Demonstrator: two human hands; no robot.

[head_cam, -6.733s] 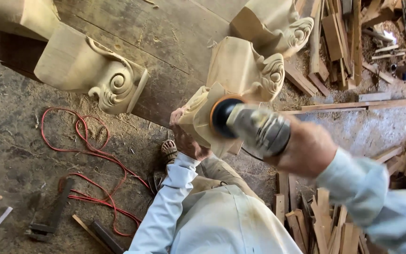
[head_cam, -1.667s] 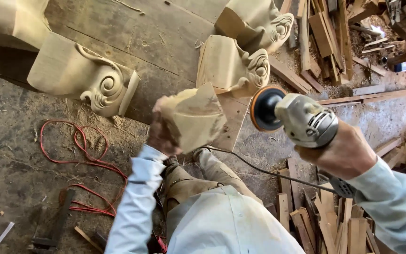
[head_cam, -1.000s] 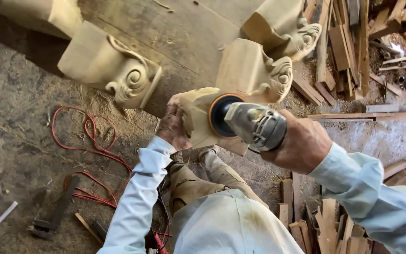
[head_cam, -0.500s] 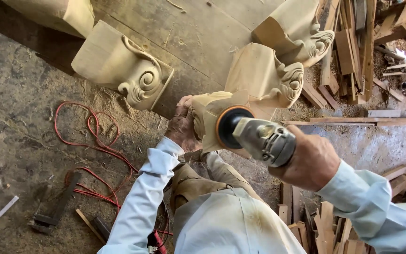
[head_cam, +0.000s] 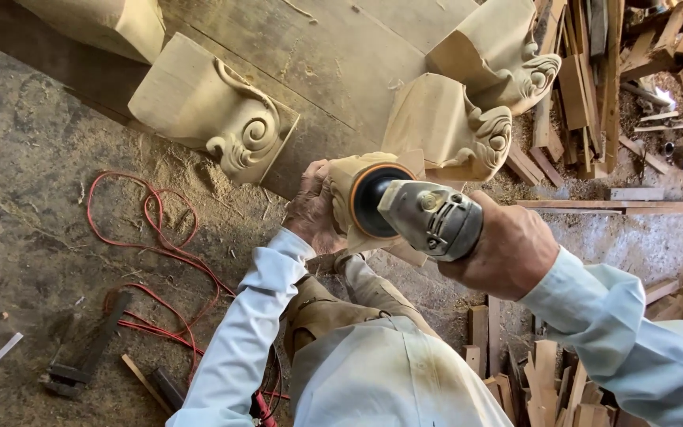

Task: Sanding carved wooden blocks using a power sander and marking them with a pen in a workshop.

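Fingers grip carved block (head_cam: 347, 183) and sander (head_cam: 420, 217), seemingly touching, above dusty floor (head_cam: 33, 237)

Long pale blue sleeves on both arms, loose and creased, buttoned cuffs closed at the wrists. Left sleeve (head_cam: 239, 332) slim and fairly clean, folds gathered near the cuff; right sleeve (head_cam: 626, 332) fuller, bunched in soft ridges above the wrist. Same pale blue shirt (head_cam: 389, 379) across the chest, dusted with a faint yellowish smear down the middle. Khaki trousers (head_cam: 333, 304) below, wrinkled, a seam and small rivet showing at the hip, one leg running down toward the floor. Left hand (head_cam: 314, 213) and right hand (head_cam: 503, 249) bare, no gloves, no rings or watch visible. Footwear hidden in this view.
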